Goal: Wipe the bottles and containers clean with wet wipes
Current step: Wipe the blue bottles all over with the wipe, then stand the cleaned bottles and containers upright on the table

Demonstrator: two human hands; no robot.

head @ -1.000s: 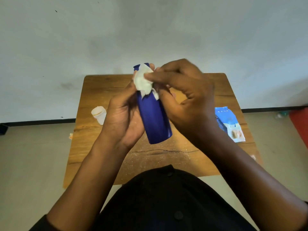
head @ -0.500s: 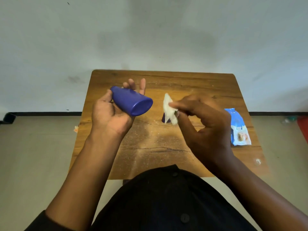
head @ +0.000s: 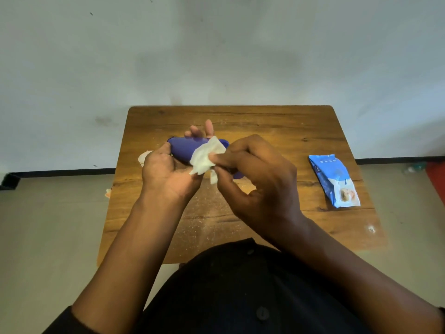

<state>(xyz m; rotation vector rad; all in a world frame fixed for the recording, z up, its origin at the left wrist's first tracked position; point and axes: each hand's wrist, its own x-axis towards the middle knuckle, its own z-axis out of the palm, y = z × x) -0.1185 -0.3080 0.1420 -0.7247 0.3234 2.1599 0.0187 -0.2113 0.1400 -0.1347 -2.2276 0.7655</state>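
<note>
Seated at a small wooden table (head: 265,126) set against a pale wall, you hold a blue bottle (head: 185,148) on its side above the tabletop. Your left hand (head: 168,172) cradles it from below, palm up: the thumb curls over the near end on the left, and two fingertips show past the far side, curled round the body. Your right hand (head: 260,179) pinches a white wipe (head: 204,155) between thumb and forefinger, the other fingers folded in toward the palm. The crumpled wipe lies against the bottle's right half, covering much of that end, with a loose corner hanging below your fingertips. A small patch of blue shows just under your right fingers; whether it belongs to the bottle or to a separate piece cannot be told.

A blue pack of wipes (head: 334,180) lies flat on the right side of the table, well apart from both hands, its printed end toward you. A small pale container (head: 143,157) peeks out behind your left hand at the table's left edge, mostly hidden. The tabletop near you carries a dusting of fine light specks. A scrap of something pale lies on the floor by the table's left side, too small to make out. Your dark clothing fills the bottom of the view.
</note>
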